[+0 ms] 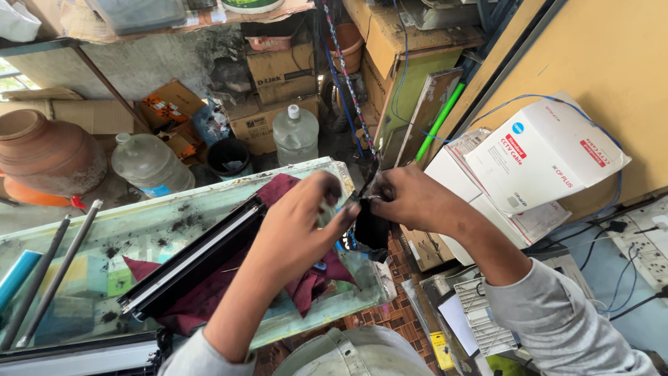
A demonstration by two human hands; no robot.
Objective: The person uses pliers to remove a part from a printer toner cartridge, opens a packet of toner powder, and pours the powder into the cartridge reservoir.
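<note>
Brown cartons stack behind the glass counter and white boxes with red and blue labels lean at right, while the left hand and right hand pinch fingers shut on a small black part (mostly hidden) above a maroon cloth.

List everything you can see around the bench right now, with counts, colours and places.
small part: one, black, held between both hands
long cartridge: one, black, lying on the cloth
cloth: one, maroon, on the glass top
glass table: one, greenish, toner-smudged, left
rods: two, grey, far left on the glass
water bottles: two, clear, on the floor behind the table
clay pot: one, brown, far left
cardboard boxes: several, brown, at the back
white boxes: two, stacked at right
power strip: one, white, right edge
left hand: smudged, on the part
right hand: smudged, on the part
</note>
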